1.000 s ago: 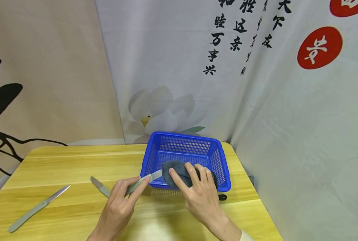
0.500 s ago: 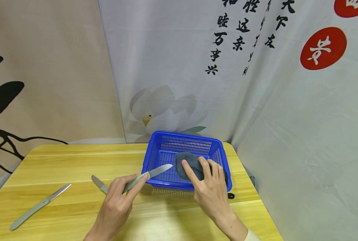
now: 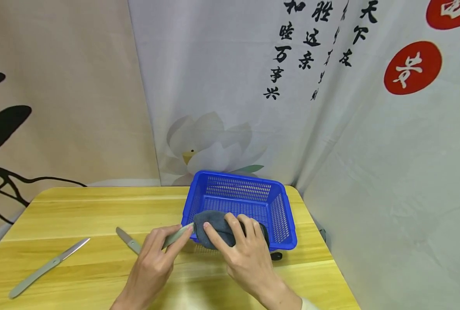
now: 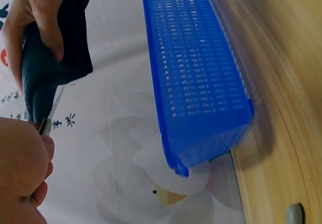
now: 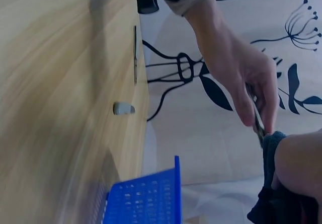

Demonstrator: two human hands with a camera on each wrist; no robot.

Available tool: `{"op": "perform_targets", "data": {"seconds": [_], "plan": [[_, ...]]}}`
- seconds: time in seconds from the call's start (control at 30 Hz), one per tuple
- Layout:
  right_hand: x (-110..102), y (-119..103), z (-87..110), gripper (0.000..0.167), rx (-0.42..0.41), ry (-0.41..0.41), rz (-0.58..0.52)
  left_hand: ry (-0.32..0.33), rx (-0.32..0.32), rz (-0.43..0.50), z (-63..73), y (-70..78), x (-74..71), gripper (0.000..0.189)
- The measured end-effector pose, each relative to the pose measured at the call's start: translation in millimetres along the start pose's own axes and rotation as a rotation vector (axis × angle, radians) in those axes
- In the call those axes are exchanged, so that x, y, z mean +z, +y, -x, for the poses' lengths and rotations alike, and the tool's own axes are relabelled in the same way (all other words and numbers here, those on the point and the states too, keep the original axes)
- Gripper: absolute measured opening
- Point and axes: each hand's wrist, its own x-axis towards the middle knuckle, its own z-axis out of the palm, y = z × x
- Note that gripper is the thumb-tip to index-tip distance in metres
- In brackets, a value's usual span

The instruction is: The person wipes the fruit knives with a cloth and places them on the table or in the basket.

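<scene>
My left hand [image 3: 150, 256] pinches the pale green handle of a knife [image 3: 177, 236] between thumb and fingers. In my right hand [image 3: 249, 254] is a folded dark grey cloth [image 3: 212, 221], held around the blade, which it hides in the head view. The cloth's edge reaches right to the front of the handle. From the right wrist view, the knife [image 5: 257, 121] runs from the left hand's fingers into the cloth [image 5: 269, 156]. The left wrist view shows both hands raised above table level, with a sliver of bright blade beside the cloth [image 4: 75, 38].
A blue perforated plastic basket [image 3: 288, 211] stands at the table's back right, beyond the hands. Two more green-handled knives lie on the wooden table [image 3: 109, 206]: one at far left [image 3: 40, 273], another near my left hand [image 3: 127, 239]. Printed curtains hang behind and at right.
My right hand and the cloth slid right off the blade tip, baring the blade, then came back left over it to the handle. The left hand stayed nearly still.
</scene>
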Motion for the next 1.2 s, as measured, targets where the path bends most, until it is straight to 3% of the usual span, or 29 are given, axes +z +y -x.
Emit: {"op": "perform_targets", "data": {"seconds": [0.13,0.5,0.8,0.97,1.2], "plan": [[3.9,-4.4,-1.8,0.073,-0.016,0.004,0.002,0.012,0.003,0.008,-1.9,0.6,-0.3,0.043],[5.5,2.9,3.1,0.062,0.021,-0.001,0.019,-0.019,-0.005,0.003,1.1,1.3,-2.0,0.046],[6.3,24.4,10.9,0.075,0.068,-0.029,-0.021,-0.019,0.001,-0.011,0.5,-0.3,-2.9,0.046],[6.5,41.7,18.6,0.068,0.102,-0.045,-0.011,-0.001,0.003,-0.012,0.2,-1.4,-2.7,0.044],[2.9,58.5,25.4,0.065,0.177,-0.009,-0.001,0.000,-0.010,-0.024,-0.1,-2.4,-3.8,0.045]]}}
